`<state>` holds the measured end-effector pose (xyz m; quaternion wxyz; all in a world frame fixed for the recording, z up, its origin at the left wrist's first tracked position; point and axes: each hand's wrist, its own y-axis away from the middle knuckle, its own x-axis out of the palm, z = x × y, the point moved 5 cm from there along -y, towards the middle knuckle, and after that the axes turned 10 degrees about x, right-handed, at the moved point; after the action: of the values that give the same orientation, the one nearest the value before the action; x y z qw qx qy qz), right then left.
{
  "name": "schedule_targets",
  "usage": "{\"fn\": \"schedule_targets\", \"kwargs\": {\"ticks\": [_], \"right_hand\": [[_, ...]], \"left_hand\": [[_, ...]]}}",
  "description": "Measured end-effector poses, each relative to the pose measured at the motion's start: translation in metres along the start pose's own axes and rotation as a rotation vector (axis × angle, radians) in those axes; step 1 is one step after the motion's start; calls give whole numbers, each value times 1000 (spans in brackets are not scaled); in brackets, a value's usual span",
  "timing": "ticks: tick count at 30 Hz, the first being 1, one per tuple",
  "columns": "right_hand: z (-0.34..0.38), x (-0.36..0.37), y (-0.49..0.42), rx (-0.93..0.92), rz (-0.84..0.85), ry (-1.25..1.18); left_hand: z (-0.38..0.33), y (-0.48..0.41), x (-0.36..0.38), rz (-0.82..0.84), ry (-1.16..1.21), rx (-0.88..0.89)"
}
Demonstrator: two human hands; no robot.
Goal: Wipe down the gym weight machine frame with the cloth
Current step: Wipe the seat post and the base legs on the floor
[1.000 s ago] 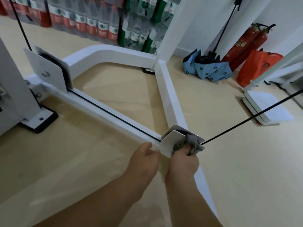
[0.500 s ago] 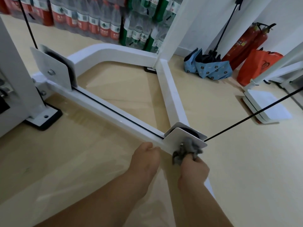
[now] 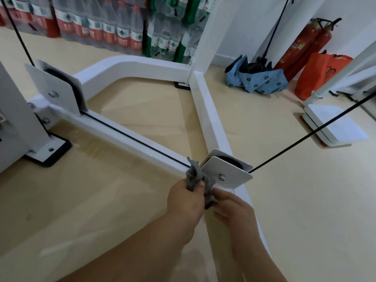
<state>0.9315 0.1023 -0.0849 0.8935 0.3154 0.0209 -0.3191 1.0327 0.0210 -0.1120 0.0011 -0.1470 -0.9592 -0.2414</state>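
Observation:
The white weight machine frame (image 3: 130,137) lies low on the floor, its bars meeting at a pulley bracket (image 3: 230,174) near the middle. A crumpled grey cloth (image 3: 196,176) is bunched against the bracket's left edge. My left hand (image 3: 186,200) pinches the cloth's upper part between thumb and fingers. My right hand (image 3: 234,210) holds the cloth's lower end just below the bracket plate. A black cable (image 3: 305,135) runs out of the pulley to the right.
A second pulley plate (image 3: 53,88) stands at the left end of the bar. Packs of water bottles (image 3: 105,27) line the back wall. A blue umbrella (image 3: 258,78), red fire extinguishers (image 3: 301,45) and an orange bag (image 3: 319,72) sit at right, near a white base plate (image 3: 335,127).
The cloth has moved from the right side of the bracket to its left edge. My left hand, empty before, now grips the cloth together with my right hand.

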Motion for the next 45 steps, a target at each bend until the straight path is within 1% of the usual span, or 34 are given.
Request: {"fn": "schedule_targets", "kwargs": {"ticks": [2, 3, 5, 7, 9, 11, 12, 13, 15, 17, 20, 22, 25, 29, 31, 32, 35, 36, 38, 41, 45], "right_hand": [[2, -21, 3, -82, -284, 53], [3, -26, 5, -118, -350, 92], [8, -33, 5, -168, -390, 70], [13, -40, 2, -168, -415, 16], [16, -46, -4, -135, -424, -40], [16, -49, -6, -101, -422, -76], [15, -50, -8, -85, -421, -99], [15, -50, -9, -70, -419, -120], [14, -49, -10, -62, -416, -143], [15, -48, -11, -67, -431, -136], [13, -49, -11, -66, -445, -117], [11, -50, -13, -67, -440, -107], [7, -51, -15, -61, -445, -100], [9, -55, -17, -78, -469, -92], [10, -54, -16, -88, -470, -104], [10, -55, -17, -85, -481, -115], [7, -55, -18, -69, -505, -98], [7, -55, -18, -67, -508, -94], [7, -58, -20, -77, -503, -93], [9, -60, -20, -91, -473, -110], [7, -57, -17, -72, -507, -177]], "left_hand": [[-3, -2, 10, -39, -7, 42], [-5, -5, 15, -67, 21, 65], [-11, -8, 26, -108, 133, 90], [-16, -7, 38, -113, 218, 118], [-19, -4, 51, -80, 226, 141], [-23, 1, 64, -32, 309, 101], [-23, 0, 68, -37, 333, 69], [-25, -1, 70, -54, 316, 58], [-21, -6, 72, -140, 230, 83], [-13, -9, 71, -226, 206, 102], [6, -13, 67, -312, 227, 24], [14, -18, 63, -335, 253, -6], [5, -14, 64, -330, 224, 43], [-14, 10, 86, -204, 31, 236], [-15, 15, 92, -167, -54, 305], [-13, 10, 88, -161, -52, 284], [1, -16, 76, -177, 12, 103], [2, -19, 73, -190, 28, 77], [-7, -15, 79, -201, 14, 85], [-17, -6, 102, -158, -50, 144], [-9, -20, 90, -163, 41, 46]]}}
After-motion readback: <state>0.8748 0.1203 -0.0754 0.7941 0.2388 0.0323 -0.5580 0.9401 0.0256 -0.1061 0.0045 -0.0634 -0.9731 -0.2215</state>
